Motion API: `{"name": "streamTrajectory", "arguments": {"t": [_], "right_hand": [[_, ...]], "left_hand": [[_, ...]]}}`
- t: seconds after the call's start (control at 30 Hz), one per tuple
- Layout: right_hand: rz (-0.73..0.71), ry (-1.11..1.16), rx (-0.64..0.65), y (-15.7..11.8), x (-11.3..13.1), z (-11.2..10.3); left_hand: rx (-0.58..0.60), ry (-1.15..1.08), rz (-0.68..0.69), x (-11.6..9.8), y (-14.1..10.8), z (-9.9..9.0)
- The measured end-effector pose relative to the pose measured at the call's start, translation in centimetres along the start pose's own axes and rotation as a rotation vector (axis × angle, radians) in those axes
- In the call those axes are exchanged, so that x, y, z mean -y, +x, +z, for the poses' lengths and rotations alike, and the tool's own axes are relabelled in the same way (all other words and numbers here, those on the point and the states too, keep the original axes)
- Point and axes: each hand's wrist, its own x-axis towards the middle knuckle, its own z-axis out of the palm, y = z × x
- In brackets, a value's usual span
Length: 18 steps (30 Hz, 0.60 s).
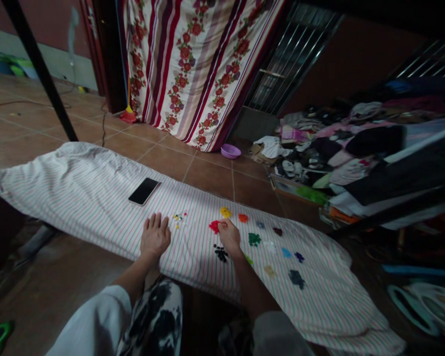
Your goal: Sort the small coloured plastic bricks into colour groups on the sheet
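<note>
On a striped cloth [107, 212] lie several small piles of tiny pieces sorted by colour. My right hand [230, 236] has its fingertips pinched at the edge of the red pile [214, 226]; what is between them is too small to make out. Close around it are the yellow pile [225, 212], the black pile [221, 253] and the green pile [254, 239]. My left hand [155, 235] rests flat on the cloth, fingers stretched out, just left of a small mixed-colour scatter of pieces [178, 219]. A dark-screened phone [144, 191] lies beyond it.
More piles sit to the right, among them orange [243, 217], light blue [286, 252] and dark grey [296, 279]. Past the cloth are a purple basin [230, 151], a flowered curtain [193, 64] and heaped clothes [352, 143]. Dark poles stand at left [40, 69] and right.
</note>
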Motion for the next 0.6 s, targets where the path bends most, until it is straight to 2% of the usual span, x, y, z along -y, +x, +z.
{"name": "streamTrajectory", "arguments": {"t": [0.27, 0.4, 0.6], "right_hand": [[-0.003, -0.093, 0.004, 0.15, -0.45, 0.39], [-0.034, -0.071, -0.018, 0.12, -0.58, 0.38], [-0.038, -0.042, 0.026, -0.18, -0.79, -0.08]], "left_hand": [[-0.014, -0.006, -0.003, -0.07, -0.1, 0.08], [-0.013, -0.005, -0.006, -0.11, -0.06, 0.03], [-0.009, -0.026, -0.007, -0.1, -0.1, -0.12]]}}
